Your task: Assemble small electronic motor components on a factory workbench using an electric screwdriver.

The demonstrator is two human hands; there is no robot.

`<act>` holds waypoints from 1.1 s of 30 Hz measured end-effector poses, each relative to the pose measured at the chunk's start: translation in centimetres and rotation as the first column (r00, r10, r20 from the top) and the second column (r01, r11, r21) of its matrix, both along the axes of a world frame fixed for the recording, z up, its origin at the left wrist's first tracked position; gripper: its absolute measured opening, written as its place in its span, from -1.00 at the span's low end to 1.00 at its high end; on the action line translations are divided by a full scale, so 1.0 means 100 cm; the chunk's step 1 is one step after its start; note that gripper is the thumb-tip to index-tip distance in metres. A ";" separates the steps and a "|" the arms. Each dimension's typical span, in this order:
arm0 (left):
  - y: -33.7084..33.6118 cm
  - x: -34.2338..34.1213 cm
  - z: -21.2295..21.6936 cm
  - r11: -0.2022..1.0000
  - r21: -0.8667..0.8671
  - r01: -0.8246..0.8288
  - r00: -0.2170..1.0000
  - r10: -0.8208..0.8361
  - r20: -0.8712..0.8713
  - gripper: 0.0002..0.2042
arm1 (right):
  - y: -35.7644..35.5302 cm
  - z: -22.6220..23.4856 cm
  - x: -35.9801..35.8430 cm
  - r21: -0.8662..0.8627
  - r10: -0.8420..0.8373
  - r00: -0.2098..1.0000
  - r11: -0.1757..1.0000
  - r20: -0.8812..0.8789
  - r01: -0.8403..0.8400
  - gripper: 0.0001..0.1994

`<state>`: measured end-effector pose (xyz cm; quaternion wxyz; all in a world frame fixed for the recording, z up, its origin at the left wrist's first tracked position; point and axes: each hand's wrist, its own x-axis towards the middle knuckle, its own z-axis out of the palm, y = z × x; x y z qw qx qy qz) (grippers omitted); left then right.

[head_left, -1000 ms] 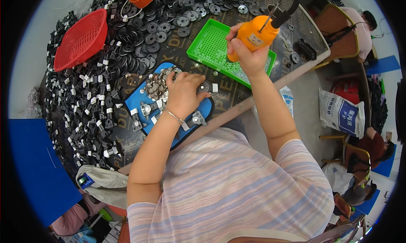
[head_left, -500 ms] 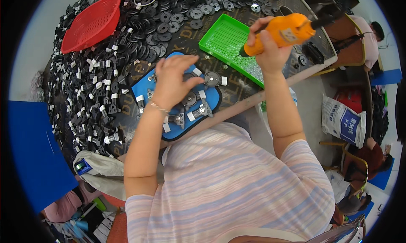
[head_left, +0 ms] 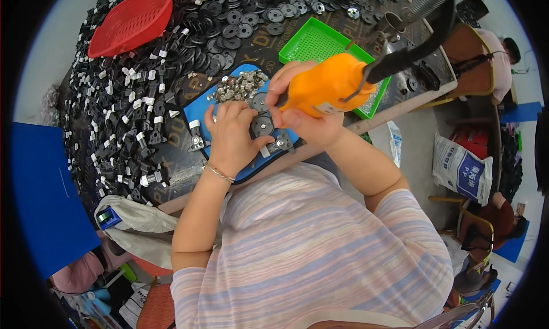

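My right hand (head_left: 309,114) grips an orange electric screwdriver (head_left: 329,86), whose nose points down toward the black wheel-like discs on a blue mat (head_left: 200,108). The bit's tip is hidden behind my fingers. Across from it my left hand (head_left: 231,137) is curled, thumb and fingertips around a black disc (head_left: 263,126). Just above that one sits a second black disc (head_left: 259,102). Small silver metal pieces (head_left: 240,84) lie heaped at the mat's far end. Black brackets with white tabs rest on the mat, one bracket (head_left: 196,140) left of my hand, another bracket (head_left: 281,143) by my thumb.
A green perforated tray (head_left: 311,40) holds small shiny bits behind the screwdriver. Many black-and-white parts (head_left: 134,108) cover the table's left side, with a red basket (head_left: 131,23) among them. Loose black discs (head_left: 246,30) spread at the back. A hose (head_left: 434,0) hangs at far right.
My right hand has brought the screwdriver from the green tray leftward and nearer, over the discs. My left hand has moved slightly nearer and closed around a disc, uncovering the silver heap.
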<state>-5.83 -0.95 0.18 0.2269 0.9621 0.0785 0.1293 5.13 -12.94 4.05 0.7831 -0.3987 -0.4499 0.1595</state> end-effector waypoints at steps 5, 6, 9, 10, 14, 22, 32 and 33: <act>-0.003 -0.001 -0.001 0.999 0.025 -0.042 0.999 0.042 0.003 -0.56 | 0.003 -0.005 -0.001 -0.057 0.010 1.000 0.998 0.014 -0.009 -0.70; -0.003 -0.001 -0.002 0.999 0.023 -0.044 0.999 0.044 0.004 -0.56 | 0.004 -0.006 -0.001 -0.083 0.005 0.999 0.997 0.039 -0.002 -0.70; -0.004 0.000 -0.007 0.999 0.037 -0.030 0.999 0.029 0.028 -0.58 | 0.005 -0.004 -0.004 -0.123 -0.016 0.999 0.992 0.031 0.020 -0.72; -0.005 0.000 -0.009 0.998 0.053 -0.028 0.999 0.026 0.040 -0.60 | 0.006 -0.005 -0.003 -0.125 -0.014 0.999 0.992 0.031 0.018 -0.72; -0.006 0.002 -0.011 0.994 0.104 -0.031 0.997 0.023 0.077 -0.64 | 0.012 -0.005 -0.003 -0.119 -0.077 0.979 0.988 0.191 0.101 -0.74; -0.004 0.005 -0.016 0.996 0.080 -0.026 0.996 0.018 0.092 -0.64 | 0.017 -0.006 0.001 -0.127 0.092 0.986 0.989 0.141 -0.074 -0.77; -0.003 0.002 -0.010 1.000 0.017 -0.009 1.000 0.008 0.009 -0.67 | 0.002 0.008 0.026 -0.025 0.443 0.890 0.894 -0.109 -0.448 -0.66; -0.003 0.002 -0.007 1.000 0.028 0.000 0.999 0.001 -0.039 -0.65 | -0.002 0.013 0.029 0.028 0.514 0.844 0.856 -0.152 -0.516 -0.64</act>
